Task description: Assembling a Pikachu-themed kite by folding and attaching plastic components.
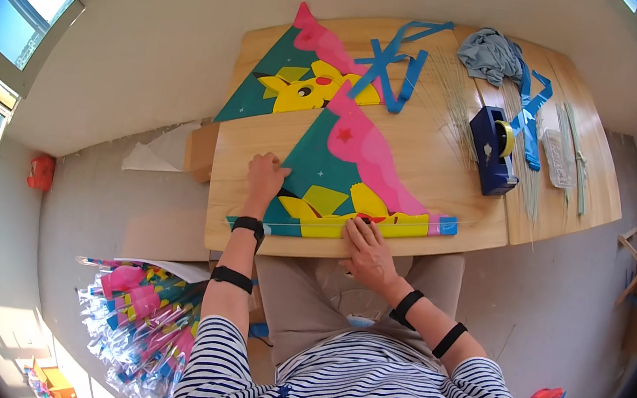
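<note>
A printed kite sheet [323, 161] in green, pink and yellow lies flat before me, with a cartoon figure on it. Its near edge is a yellow strip, and a thin pale rod [307, 226] runs along it. Blue tape [448, 225] covers the right corner. My left hand [264, 180] rests at the kite's green left edge, fingers slightly bent and apart. On the yellow strip, near its middle, my right hand [371, 259] presses down with outstretched fingers. A second similar kite sheet [255, 96] lies behind, partly covered.
Blue ribbon strips [410, 83] lie at the back of the wooden table [450, 159]. To the right stand a dark blue tape dispenser [489, 152], thin rods [572, 151], a clear plastic box [556, 158] and a grey cloth [491, 55]. Bundled wrapped kites [144, 321] sit at lower left.
</note>
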The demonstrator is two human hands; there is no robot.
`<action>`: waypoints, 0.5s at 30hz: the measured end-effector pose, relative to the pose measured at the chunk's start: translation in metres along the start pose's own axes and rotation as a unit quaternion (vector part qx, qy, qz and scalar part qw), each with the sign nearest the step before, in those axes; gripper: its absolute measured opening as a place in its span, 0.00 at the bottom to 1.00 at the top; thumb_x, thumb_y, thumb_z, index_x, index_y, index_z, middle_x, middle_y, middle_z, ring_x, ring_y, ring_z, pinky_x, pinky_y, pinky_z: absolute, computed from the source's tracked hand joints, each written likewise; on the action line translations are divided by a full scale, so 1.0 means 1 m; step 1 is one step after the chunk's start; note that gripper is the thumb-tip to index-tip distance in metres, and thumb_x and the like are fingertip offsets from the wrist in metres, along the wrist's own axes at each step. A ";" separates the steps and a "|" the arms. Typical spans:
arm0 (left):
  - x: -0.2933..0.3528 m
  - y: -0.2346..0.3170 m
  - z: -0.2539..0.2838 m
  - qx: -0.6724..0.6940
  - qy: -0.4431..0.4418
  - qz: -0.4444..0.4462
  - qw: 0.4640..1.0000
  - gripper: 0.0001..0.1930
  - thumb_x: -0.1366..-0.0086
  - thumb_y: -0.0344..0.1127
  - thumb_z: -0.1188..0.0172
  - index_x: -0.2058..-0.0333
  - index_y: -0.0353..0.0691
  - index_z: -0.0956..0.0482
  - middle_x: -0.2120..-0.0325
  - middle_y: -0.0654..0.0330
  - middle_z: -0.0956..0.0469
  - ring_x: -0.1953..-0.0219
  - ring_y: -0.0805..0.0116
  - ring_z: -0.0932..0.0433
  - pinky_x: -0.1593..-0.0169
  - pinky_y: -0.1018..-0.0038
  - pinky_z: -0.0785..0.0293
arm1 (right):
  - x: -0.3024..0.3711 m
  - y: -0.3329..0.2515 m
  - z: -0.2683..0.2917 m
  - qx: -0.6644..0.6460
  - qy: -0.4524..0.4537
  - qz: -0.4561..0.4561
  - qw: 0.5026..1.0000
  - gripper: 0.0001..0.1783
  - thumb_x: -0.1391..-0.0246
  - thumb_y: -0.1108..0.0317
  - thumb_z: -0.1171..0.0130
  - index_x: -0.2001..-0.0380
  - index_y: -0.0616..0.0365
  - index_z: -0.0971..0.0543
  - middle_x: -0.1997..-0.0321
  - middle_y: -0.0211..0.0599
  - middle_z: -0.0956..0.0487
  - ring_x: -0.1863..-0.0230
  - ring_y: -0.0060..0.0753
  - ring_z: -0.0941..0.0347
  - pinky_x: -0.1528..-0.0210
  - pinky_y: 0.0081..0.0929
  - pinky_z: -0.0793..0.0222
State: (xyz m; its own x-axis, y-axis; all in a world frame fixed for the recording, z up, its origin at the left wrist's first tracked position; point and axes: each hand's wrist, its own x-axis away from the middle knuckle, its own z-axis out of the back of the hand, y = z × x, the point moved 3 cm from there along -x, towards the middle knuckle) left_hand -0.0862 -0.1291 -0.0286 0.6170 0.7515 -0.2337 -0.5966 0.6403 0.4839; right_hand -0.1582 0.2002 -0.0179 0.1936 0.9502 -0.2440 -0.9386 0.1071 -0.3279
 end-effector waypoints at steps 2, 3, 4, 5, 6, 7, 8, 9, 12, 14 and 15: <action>-0.010 -0.002 -0.009 0.007 -0.031 0.010 0.999 0.14 0.50 0.31 0.24 0.68 0.32 0.19 0.69 0.48 0.18 0.64 0.48 0.19 0.60 0.57 0.23 | 0.000 0.000 0.001 -0.009 -0.006 -0.003 1.000 0.46 0.56 0.55 0.25 0.35 0.67 0.29 0.28 0.48 0.34 0.24 0.51 0.42 0.23 0.52 0.46; -0.013 0.001 -0.012 0.015 -0.061 0.029 0.998 0.13 0.50 0.31 0.24 0.69 0.34 0.20 0.68 0.47 0.18 0.62 0.47 0.20 0.60 0.56 0.23 | 0.001 0.001 0.000 -0.006 -0.010 -0.006 1.000 0.46 0.55 0.55 0.25 0.35 0.66 0.29 0.28 0.48 0.34 0.23 0.51 0.43 0.23 0.52 0.46; -0.015 0.003 -0.015 0.022 -0.092 0.049 0.994 0.13 0.49 0.31 0.24 0.70 0.35 0.21 0.66 0.47 0.18 0.61 0.46 0.20 0.60 0.55 0.24 | 0.002 0.003 0.000 -0.009 -0.011 -0.012 1.000 0.46 0.55 0.56 0.26 0.35 0.66 0.29 0.27 0.48 0.35 0.23 0.51 0.43 0.23 0.52 0.46; -0.017 0.007 -0.016 0.036 -0.090 0.058 0.994 0.13 0.50 0.30 0.24 0.71 0.35 0.21 0.68 0.48 0.18 0.63 0.46 0.20 0.61 0.56 0.24 | 0.002 0.004 0.000 -0.013 -0.012 -0.016 1.000 0.46 0.55 0.56 0.26 0.34 0.66 0.30 0.27 0.48 0.35 0.23 0.51 0.43 0.23 0.52 0.47; -0.018 0.005 -0.016 0.048 -0.087 0.070 0.993 0.13 0.50 0.30 0.24 0.71 0.35 0.21 0.71 0.49 0.18 0.65 0.47 0.19 0.62 0.56 0.24 | 0.002 0.003 0.001 -0.019 -0.014 -0.019 1.000 0.46 0.54 0.56 0.26 0.34 0.66 0.30 0.27 0.48 0.35 0.23 0.51 0.43 0.23 0.52 0.47; -0.018 0.002 -0.015 0.059 -0.084 0.081 0.991 0.13 0.50 0.30 0.24 0.72 0.35 0.21 0.73 0.50 0.19 0.67 0.47 0.19 0.64 0.57 0.24 | 0.002 0.003 0.001 -0.020 -0.013 -0.017 1.000 0.46 0.54 0.57 0.26 0.34 0.66 0.30 0.27 0.48 0.35 0.23 0.51 0.44 0.23 0.52 0.48; -0.019 0.000 -0.014 0.067 -0.079 0.082 0.991 0.13 0.50 0.29 0.24 0.71 0.36 0.21 0.74 0.50 0.19 0.67 0.48 0.19 0.63 0.58 0.24 | 0.002 0.003 0.000 -0.021 -0.012 -0.016 1.000 0.46 0.54 0.57 0.26 0.34 0.66 0.30 0.27 0.48 0.35 0.23 0.51 0.44 0.22 0.52 0.48; -0.019 -0.002 -0.013 0.076 -0.074 0.083 0.991 0.13 0.51 0.29 0.24 0.71 0.36 0.21 0.74 0.51 0.18 0.67 0.48 0.18 0.63 0.58 0.23 | 0.002 0.003 0.000 -0.021 -0.012 -0.015 1.000 0.46 0.54 0.57 0.26 0.34 0.66 0.30 0.27 0.48 0.35 0.23 0.51 0.44 0.22 0.52 0.49; -0.019 -0.004 -0.015 0.095 -0.066 0.087 0.989 0.13 0.51 0.29 0.24 0.71 0.37 0.20 0.74 0.51 0.18 0.67 0.48 0.18 0.63 0.59 0.23 | 0.003 0.003 0.000 -0.027 -0.013 -0.015 0.999 0.46 0.53 0.58 0.27 0.33 0.66 0.31 0.27 0.48 0.35 0.23 0.51 0.44 0.22 0.52 0.50; -0.019 -0.001 -0.017 0.087 -0.070 0.087 0.990 0.13 0.52 0.29 0.23 0.71 0.37 0.20 0.74 0.51 0.18 0.67 0.49 0.18 0.62 0.59 0.23 | 0.003 0.003 0.001 -0.025 -0.015 -0.015 0.999 0.45 0.53 0.59 0.27 0.33 0.67 0.31 0.27 0.48 0.35 0.23 0.51 0.44 0.22 0.52 0.50; -0.020 -0.002 -0.018 0.073 -0.075 0.085 0.991 0.13 0.52 0.29 0.23 0.71 0.37 0.20 0.74 0.51 0.18 0.67 0.49 0.18 0.63 0.59 0.23 | 0.003 0.003 0.002 -0.025 -0.016 -0.014 0.999 0.45 0.53 0.59 0.27 0.33 0.67 0.31 0.27 0.48 0.35 0.22 0.51 0.45 0.22 0.52 0.50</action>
State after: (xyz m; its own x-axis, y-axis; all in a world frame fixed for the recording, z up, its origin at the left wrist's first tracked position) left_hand -0.1068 -0.1428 -0.0398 0.5893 0.8078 -0.0160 -0.6245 0.4680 0.6253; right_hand -0.1613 0.2039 -0.0180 0.2100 0.9560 -0.2049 -0.9175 0.1203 -0.3792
